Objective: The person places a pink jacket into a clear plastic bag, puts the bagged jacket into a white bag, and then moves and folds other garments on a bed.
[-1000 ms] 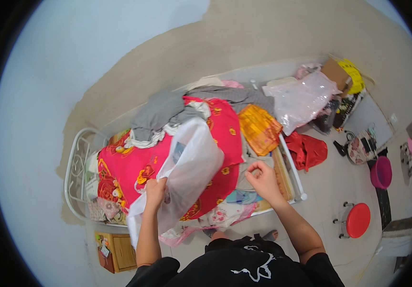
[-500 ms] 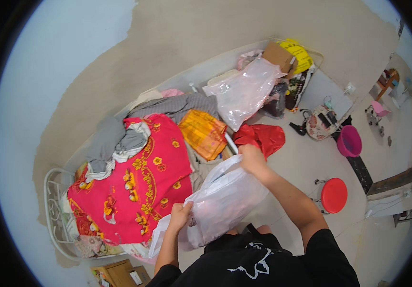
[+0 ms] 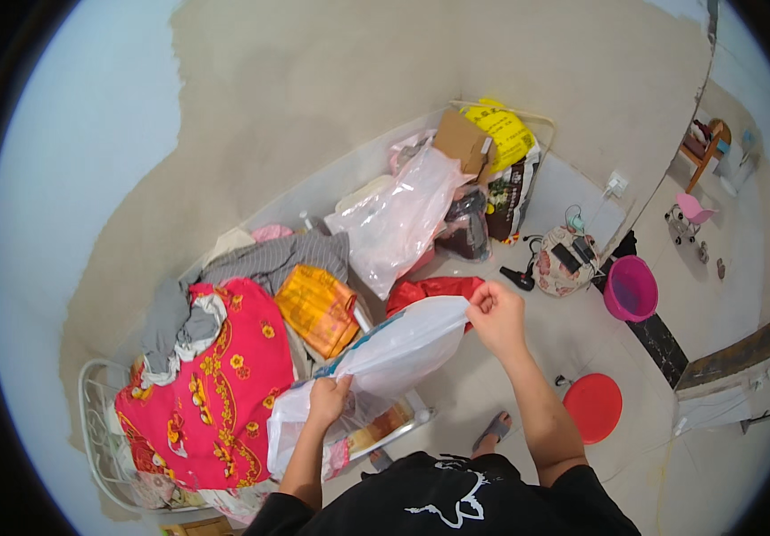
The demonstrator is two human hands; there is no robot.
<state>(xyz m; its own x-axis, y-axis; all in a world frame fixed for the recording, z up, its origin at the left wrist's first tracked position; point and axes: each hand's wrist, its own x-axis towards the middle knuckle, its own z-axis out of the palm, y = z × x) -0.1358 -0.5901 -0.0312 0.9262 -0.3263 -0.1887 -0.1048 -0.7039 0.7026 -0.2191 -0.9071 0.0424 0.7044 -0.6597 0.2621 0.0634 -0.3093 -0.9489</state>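
A white plastic bag (image 3: 403, 350) is stretched between my two hands, in front of the bed. My left hand (image 3: 328, 399) grips its near edge, fingers closed on the plastic. At the far right corner my right hand (image 3: 496, 314) pinches the bag's edge. Part of the bag looks sheer, with a bluish-green strip along its far side. Just behind the right hand lies a red cloth or bag (image 3: 434, 288). An orange-yellow patterned bundle (image 3: 317, 310) rests on the bed beyond the bag.
A red flowered blanket (image 3: 233, 384) covers the bed's left part, with grey clothes (image 3: 171, 326) on it. A clear plastic bag (image 3: 403, 214) and a cardboard box (image 3: 464, 143) sit at the far end. Rightward are a red stool (image 3: 593, 408), pink basin (image 3: 631, 288) and hair dryer (image 3: 517, 278).
The bag has swung up and away from my body, flattening out between my hands. My right hand has moved slightly right. The view has shifted, and my feet now show.
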